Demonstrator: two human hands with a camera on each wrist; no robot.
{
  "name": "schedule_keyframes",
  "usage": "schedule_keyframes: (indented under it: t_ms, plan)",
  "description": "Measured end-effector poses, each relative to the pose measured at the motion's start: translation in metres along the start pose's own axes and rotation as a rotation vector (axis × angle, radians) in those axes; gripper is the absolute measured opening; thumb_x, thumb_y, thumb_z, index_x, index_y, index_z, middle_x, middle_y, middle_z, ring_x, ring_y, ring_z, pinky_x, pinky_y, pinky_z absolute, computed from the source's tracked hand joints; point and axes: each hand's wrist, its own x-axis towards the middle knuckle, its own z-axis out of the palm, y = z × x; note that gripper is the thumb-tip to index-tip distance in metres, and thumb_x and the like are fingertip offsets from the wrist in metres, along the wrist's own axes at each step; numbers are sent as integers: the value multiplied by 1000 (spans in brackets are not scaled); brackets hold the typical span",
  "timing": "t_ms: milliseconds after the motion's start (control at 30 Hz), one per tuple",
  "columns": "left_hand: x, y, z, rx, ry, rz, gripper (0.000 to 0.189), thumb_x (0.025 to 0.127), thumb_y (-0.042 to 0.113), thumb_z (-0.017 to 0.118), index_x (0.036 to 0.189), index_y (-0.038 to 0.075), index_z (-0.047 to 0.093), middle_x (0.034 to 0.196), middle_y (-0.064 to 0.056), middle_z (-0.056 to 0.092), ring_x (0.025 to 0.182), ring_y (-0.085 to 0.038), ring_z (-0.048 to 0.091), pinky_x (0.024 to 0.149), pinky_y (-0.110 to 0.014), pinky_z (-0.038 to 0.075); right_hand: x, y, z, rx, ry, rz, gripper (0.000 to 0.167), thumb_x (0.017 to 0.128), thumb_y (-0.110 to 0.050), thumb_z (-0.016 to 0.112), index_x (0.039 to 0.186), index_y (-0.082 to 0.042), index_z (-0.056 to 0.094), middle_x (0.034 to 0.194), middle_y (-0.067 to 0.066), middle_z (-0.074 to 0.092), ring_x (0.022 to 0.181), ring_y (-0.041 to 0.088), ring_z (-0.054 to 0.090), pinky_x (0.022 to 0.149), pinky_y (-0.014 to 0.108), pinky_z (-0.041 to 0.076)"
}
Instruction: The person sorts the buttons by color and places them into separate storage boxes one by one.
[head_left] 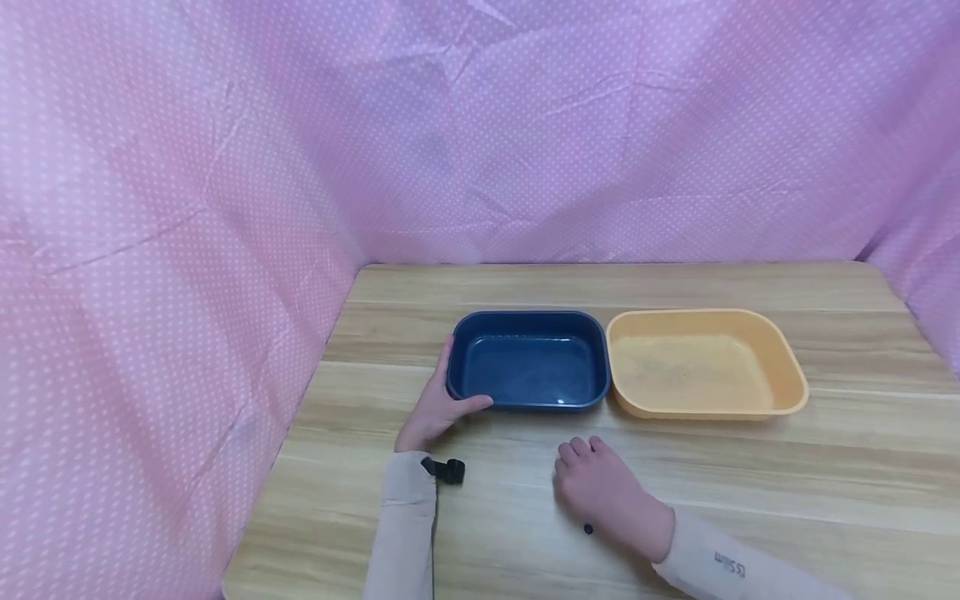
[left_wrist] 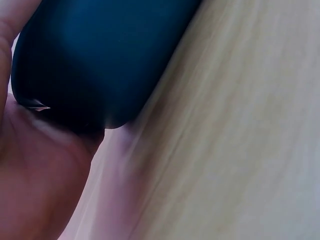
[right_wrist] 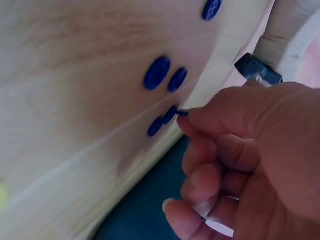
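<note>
My left hand [head_left: 438, 407] grips the left end of a dark blue rectangular tub [head_left: 529, 371]. Its thumb lies at the near rim and its fingers run along the left wall. The left wrist view shows the tub's corner [left_wrist: 100, 60] against the palm. Nearer the front, my right hand [head_left: 611, 500] is low over the wood with curled fingers. In the right wrist view its thumb and forefinger pinch the edge of a small blue button [right_wrist: 183, 113]. Several other blue buttons [right_wrist: 157, 73] lie on the table around the fingertips; the head view does not show them.
A yellow-orange tub [head_left: 705, 408] stands directly right of the blue one, rims together. A small dark round thing [head_left: 588, 528] shows beside the right wrist. Something pale yellow [right_wrist: 2, 197] enters the right wrist view's left edge. Pink dotted cloth [head_left: 525, 150] surrounds the wooden table [head_left: 360, 517].
</note>
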Motion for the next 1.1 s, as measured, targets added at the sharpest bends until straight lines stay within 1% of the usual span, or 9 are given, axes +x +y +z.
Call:
schedule_keyframes:
  t_ms: [100, 200, 300, 367, 500, 600, 700, 900, 1100]
  plan:
    - [-1, -1, -1, 23, 1, 3, 117, 75, 29, 86, 157, 31, 2, 160, 12, 10, 145, -21, 14, 114, -57, 14, -1, 7, -4, 96, 5, 41, 9, 82, -8, 61, 73, -8, 60, 69, 1, 45, 65, 17, 42, 56, 31, 38]
    - [0, -1, 0, 27, -4, 6, 117, 75, 29, 85, 157, 30, 1, 160, 12, 10, 145, -21, 14, 114, -57, 14, -1, 20, -13, 341, -14, 139, 9, 85, -9, 63, 77, -12, 61, 69, -6, 49, 62, 11, 45, 55, 27, 39]
    - [0, -1, 0, 26, -1, 6, 118, 75, 28, 86, 157, 29, 1, 160, 12, 9, 146, -20, 13, 114, -57, 13, 2, 37, -23, 688, -43, 301, 4, 89, -14, 66, 85, -15, 66, 69, -11, 54, 58, 5, 47, 52, 23, 41]
    - [0, -1, 0, 25, 3, 2, 118, 75, 29, 86, 157, 30, 1, 160, 11, 10, 146, -20, 13, 115, -56, 13, 5, 51, -28, 891, -47, 415, 5, 91, -16, 66, 91, -13, 70, 73, -8, 61, 59, 6, 50, 52, 23, 43]
    - [-1, -1, 0, 17, 3, -3, 118, 74, 29, 86, 157, 30, 2, 160, 11, 9, 146, -19, 12, 115, -55, 12, 9, 76, -34, 1157, -50, 643, 22, 95, -27, 64, 102, -8, 72, 83, 2, 66, 67, 17, 53, 57, 27, 45]
    - [-1, -1, 0, 10, 0, 6, 118, 74, 30, 86, 157, 29, 2, 161, 12, 9, 146, -19, 12, 115, -55, 12, 12, 89, -37, 1288, -52, 793, 34, 95, -37, 61, 109, -7, 71, 71, 2, 57, 64, 22, 49, 54, 29, 40]
    - [-1, -2, 0, 12, 1, 11, 119, 74, 31, 86, 157, 29, 2, 161, 12, 9, 146, -19, 12, 115, -55, 12, 14, 97, -36, 1407, -42, 886, 45, 93, -47, 61, 111, -6, 70, 57, 1, 40, 53, 24, 42, 48, 29, 34]
    - [-1, -2, 0, 27, 3, 7, 118, 74, 32, 86, 157, 29, 2, 161, 12, 9, 146, -18, 11, 115, -55, 12, 16, 104, -30, 1586, 22, 915, 51, 94, -48, 59, 118, -3, 65, 55, -1, 35, 49, 20, 37, 47, 27, 31]
    - [-2, -1, 0, 11, 7, -4, 118, 74, 30, 86, 157, 30, 2, 161, 11, 10, 146, -20, 13, 115, -56, 12, 18, 106, -26, 1666, 65, 932, 46, 97, -43, 57, 117, -3, 63, 57, -3, 35, 49, 14, 36, 49, 24, 31]
